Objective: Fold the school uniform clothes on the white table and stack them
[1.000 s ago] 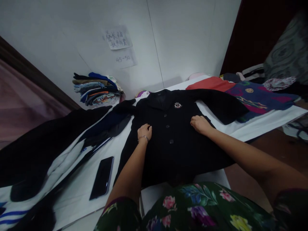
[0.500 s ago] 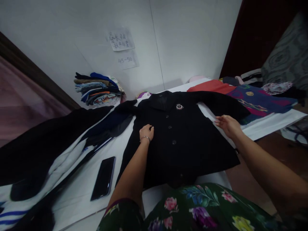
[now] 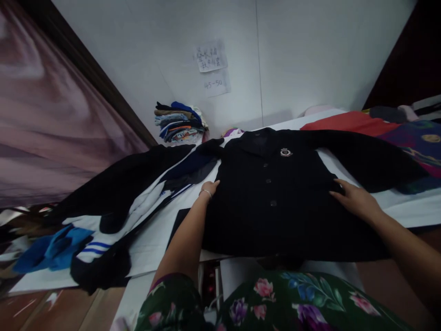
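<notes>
A black coat (image 3: 275,225) with a collar, dark buttons and a small chest crest (image 3: 285,152) lies spread front side up. My left hand (image 3: 210,187), with a bracelet at the wrist, is closed on the coat's left side edge. On the opposite edge, my right hand (image 3: 354,198) pinches the cloth between thumb and fingers, below the outstretched sleeve (image 3: 368,161). Some fingertips of both hands are hidden against the dark fabric.
Left lie black and white garments (image 3: 138,207) and a blue cloth (image 3: 55,250). Behind stands a folded clothes stack (image 3: 181,122), below paper notes (image 3: 212,57) on the wall. Red (image 3: 337,124) and patterned clothes (image 3: 420,142) lie right on the white table (image 3: 148,250).
The view has swung left. My left hand has gone from the coat's front to its left edge, and my right hand now grips the right edge. The phone is no longer clearly visible.
</notes>
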The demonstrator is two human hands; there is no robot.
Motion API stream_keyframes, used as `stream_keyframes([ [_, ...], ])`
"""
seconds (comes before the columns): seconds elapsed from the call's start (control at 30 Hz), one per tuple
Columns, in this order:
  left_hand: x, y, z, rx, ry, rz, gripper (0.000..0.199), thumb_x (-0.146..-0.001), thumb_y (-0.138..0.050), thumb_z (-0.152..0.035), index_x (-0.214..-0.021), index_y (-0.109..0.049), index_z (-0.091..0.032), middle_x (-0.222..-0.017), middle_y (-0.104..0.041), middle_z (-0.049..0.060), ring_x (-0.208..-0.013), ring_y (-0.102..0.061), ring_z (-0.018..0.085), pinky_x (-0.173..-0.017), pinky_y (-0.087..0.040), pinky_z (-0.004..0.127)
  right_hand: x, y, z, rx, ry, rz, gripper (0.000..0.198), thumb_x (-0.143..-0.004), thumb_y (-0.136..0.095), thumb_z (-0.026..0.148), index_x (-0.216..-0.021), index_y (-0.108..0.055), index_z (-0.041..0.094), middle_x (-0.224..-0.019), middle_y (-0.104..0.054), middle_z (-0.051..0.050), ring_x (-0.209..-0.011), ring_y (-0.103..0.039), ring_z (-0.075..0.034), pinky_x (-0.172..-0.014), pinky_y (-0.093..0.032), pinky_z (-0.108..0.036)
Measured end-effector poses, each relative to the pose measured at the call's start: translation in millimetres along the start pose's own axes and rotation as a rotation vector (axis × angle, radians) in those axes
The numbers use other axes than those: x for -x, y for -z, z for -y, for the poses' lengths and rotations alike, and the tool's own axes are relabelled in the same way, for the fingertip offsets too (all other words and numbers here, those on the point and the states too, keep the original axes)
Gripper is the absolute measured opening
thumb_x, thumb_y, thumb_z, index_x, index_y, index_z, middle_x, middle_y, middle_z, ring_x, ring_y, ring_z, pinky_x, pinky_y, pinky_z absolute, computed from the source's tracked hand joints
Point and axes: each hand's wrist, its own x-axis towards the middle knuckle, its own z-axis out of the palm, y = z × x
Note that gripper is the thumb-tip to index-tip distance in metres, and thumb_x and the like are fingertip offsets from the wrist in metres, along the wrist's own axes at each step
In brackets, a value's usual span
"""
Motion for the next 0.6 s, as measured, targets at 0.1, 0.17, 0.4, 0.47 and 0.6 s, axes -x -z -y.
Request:
stream_keyframes([
  [0.1,-0.8,-0.3,5.5,-0.007,-0.001,0.018,0.044,-0.089,-0.044,-0.053,-0.087,-0.069,-0.017,-0.093,-0.073,0.011,-0.091,-0.068,0.024,-0.077,-0.048,0.029,-4.0,-5.9,-2.3,-0.058,-0.040,0.043,0.053,-0.078,-0.055,0.045,-0.128,-0.054,0.028,-0.104,-0.070,-0.013,-0.095,-0.066,-0.032,-0.075,-0.050,-0.040],
  [0.17,-0.4,-2.5,5.7,-0.026,0.010,0.033,0.043,-0.088,-0.046,-0.053,-0.085,-0.069,-0.016,-0.096,-0.073,0.014,-0.095,-0.068,0.026,-0.078,-0.048,0.031,-5.3,-6.9,-8.3,-0.055,-0.047,0.049,0.055,-0.077,-0.054,0.047,-0.128,-0.053,0.028,-0.107,-0.069,-0.014,-0.097,-0.066,-0.033,-0.078,-0.050,-0.041],
  [0.4,24.6,0.7,19.7,-0.021,-0.033,0.120,0.043,-0.083,-0.053,-0.056,-0.093,-0.069,-0.017,-0.099,-0.073,0.012,-0.097,-0.068,0.026,-0.079,-0.049,0.030,7.9,-6.7,-26.8,0.093,-0.019,0.050,0.062,-0.077,-0.044,0.064,-0.129,-0.049,0.030,-0.085,-0.071,-0.015,-0.077,-0.067,-0.040,-0.068,-0.050,-0.049],
  [0.47,35.6,1.7,29.0,-0.024,-0.060,0.118,0.043,-0.080,-0.060,-0.052,-0.104,-0.066,-0.016,-0.106,-0.072,0.011,-0.099,-0.067,0.025,-0.080,-0.049,0.029,14.7,-8.1,-28.2,0.087,0.022,0.023,0.061,-0.078,-0.039,0.064,-0.129,-0.048,0.031,-0.083,-0.071,-0.013,-0.077,-0.067,-0.039,-0.068,-0.050,-0.049],
  [0.6,51.1,2.5,37.5,-0.097,-0.068,0.075,0.042,-0.083,-0.058,-0.048,-0.112,-0.061,-0.018,-0.109,-0.070,0.012,-0.102,-0.065,0.026,-0.082,-0.049,0.031,22.2,-8.1,-24.2,0.086,0.034,0.038,0.061,-0.079,-0.035,0.063,-0.128,-0.050,0.030,-0.083,-0.071,-0.012,-0.080,-0.067,-0.038,-0.068,-0.051,-0.048],
])
